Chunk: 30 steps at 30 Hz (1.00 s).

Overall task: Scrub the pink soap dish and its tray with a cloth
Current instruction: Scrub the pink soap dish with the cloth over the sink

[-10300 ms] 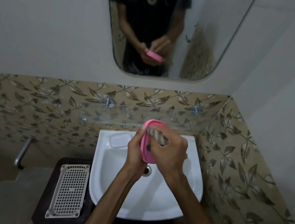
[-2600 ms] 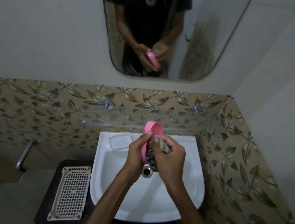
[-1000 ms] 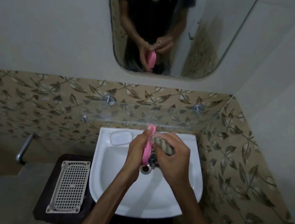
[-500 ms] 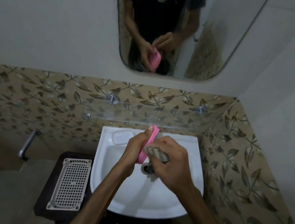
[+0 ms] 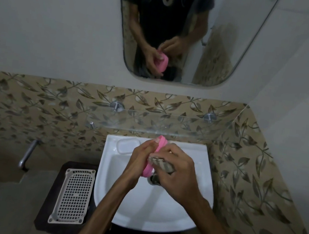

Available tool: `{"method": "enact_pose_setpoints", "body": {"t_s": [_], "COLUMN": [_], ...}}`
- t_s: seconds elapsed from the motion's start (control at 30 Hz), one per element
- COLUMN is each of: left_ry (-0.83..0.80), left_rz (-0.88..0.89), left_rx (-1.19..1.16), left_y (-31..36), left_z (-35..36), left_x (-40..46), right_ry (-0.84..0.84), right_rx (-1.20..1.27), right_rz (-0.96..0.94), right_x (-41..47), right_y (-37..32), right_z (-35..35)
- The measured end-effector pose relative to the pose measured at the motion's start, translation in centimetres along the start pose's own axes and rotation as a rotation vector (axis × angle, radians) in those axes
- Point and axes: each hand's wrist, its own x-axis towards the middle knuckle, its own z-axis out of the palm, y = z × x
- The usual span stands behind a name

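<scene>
Over the white sink (image 5: 111,190), my left hand (image 5: 139,160) grips the pink soap dish (image 5: 157,151) on edge, tipped slightly more than half a second ago. My right hand (image 5: 179,172) clenches the cloth (image 5: 162,164) against its side, so scrubbing continues.

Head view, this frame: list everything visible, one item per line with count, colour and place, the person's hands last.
soap dish: 1, pink, held on edge over the basin
cloth: 1, grey patterned, pressed to the dish
washbasin: 1, white, centre
clear box: 1, transparent, basin's back left ledge
perforated tray: 1, white, on the dark stand left of the basin
dark stand: 1, dark brown, left of basin
glass shelf: 1, clear, above basin
mirror: 1, on the wall
metal tap: 1, silver, far left
left hand: holds the dish
right hand: grips the cloth
</scene>
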Motion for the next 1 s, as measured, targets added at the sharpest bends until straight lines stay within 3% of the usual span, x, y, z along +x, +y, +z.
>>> {"method": "enact_pose_setpoints", "body": {"t_s": [0.13,0.23,0.3,0.4,0.53,0.67,0.73,0.9,1.0], "left_ry": [0.013,-0.003,0.003,-0.037,-0.072,-0.061,-0.046,-0.027,-0.069], "left_rz": [0.074,0.107,0.120,0.129,0.208,0.214,0.249,0.289,0.251], "left_rx": [0.059,0.102,0.157,0.107,0.060,0.088,0.111,0.121,0.045], "left_y": [0.3,-0.4,0.0,0.5,0.6,0.1,-0.4,-0.6,-0.4], "left_z": [0.4,0.2,0.0,0.0,-0.8,-1.2,-1.4,-1.1,-0.5], "left_x": [-0.6,-0.2,-0.1,-0.8,-1.0,-0.7,-0.1,0.1,0.2], "right_ry": [0.256,0.081,0.067,0.185,0.044,-0.104,-0.129,0.090,0.165], "right_rx": [0.043,0.008,0.049,0.225,0.419,0.874,0.970,0.872,0.501], "right_rz": [0.249,0.103,0.104,0.338,0.409,0.827,0.915,0.841,0.628], "right_x": [1.9,1.3,1.4,2.8,2.7,2.6,2.1,0.5,-0.5], "right_y": [1.4,1.1,1.3,2.4,2.7,2.7,2.3,0.6,-0.6], "right_z": [-0.9,-0.7,-0.7,-1.5,-1.5,-2.4,-2.4,-0.7,0.7]}}
